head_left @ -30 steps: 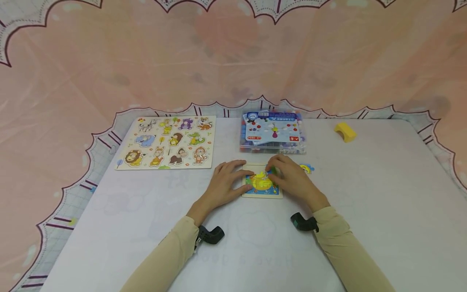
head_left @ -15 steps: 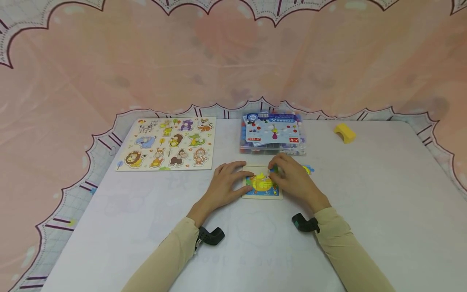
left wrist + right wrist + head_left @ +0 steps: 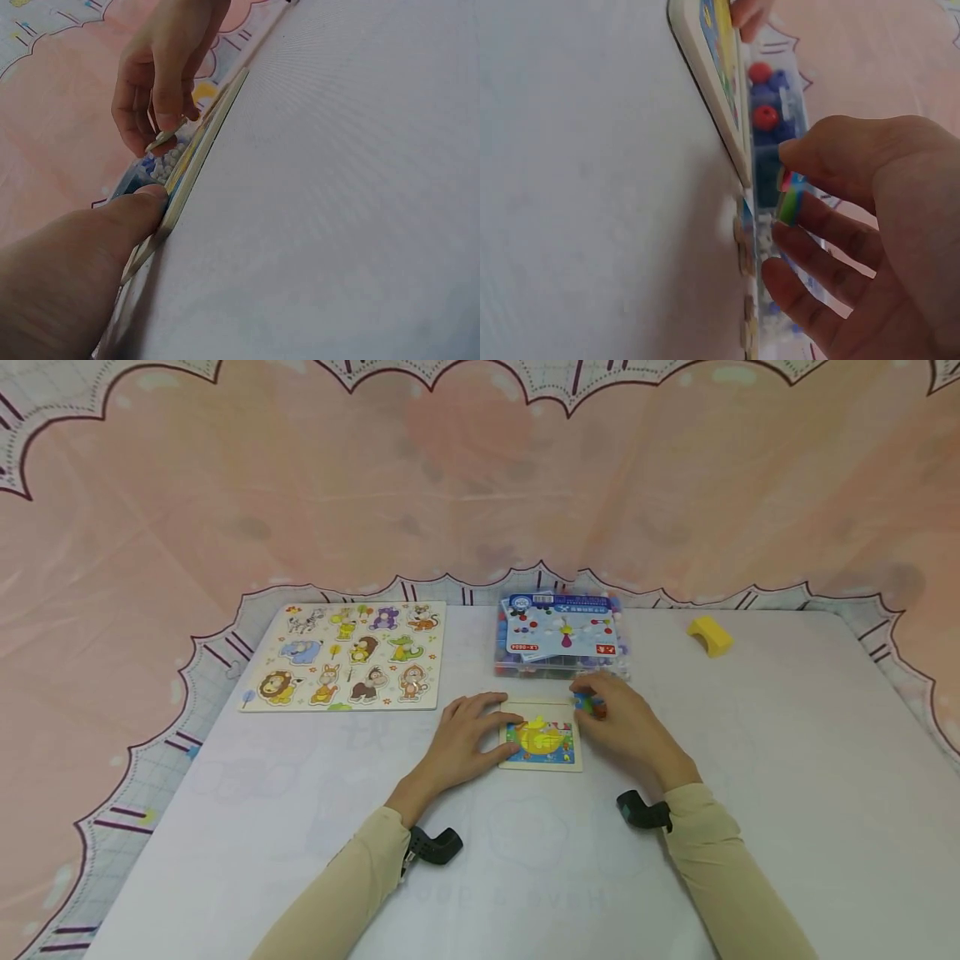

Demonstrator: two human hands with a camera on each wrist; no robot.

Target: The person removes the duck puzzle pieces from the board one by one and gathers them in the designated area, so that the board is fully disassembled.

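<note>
In the head view, a small wooden jigsaw tray [image 3: 540,765] lies at the middle of the table, with a yellow duck picture [image 3: 542,737] in its lower part and bare wood along its top. My left hand [image 3: 471,735] rests on the tray's left side, fingers spread and thumb [image 3: 146,201] touching its surface. Just off the tray's upper right corner, my right hand [image 3: 626,722] pinches a colourful puzzle piece [image 3: 789,202] between thumb and fingers. More loose pieces [image 3: 742,251] lie on the table beside the tray in the right wrist view; the right hand hides them from the head camera.
Behind the tray stands a clear plastic box [image 3: 561,631] of coloured beads with a printed card. A larger animal puzzle board [image 3: 345,656] lies at the back left. At the back right is a yellow arch block [image 3: 710,636]. A patterned curtain [image 3: 480,485] hangs behind.
My right hand has drawn right, away from the tray, with a piece between its fingers; the tray's upper strip now shows bare wood. The left hand has stayed in place.
</note>
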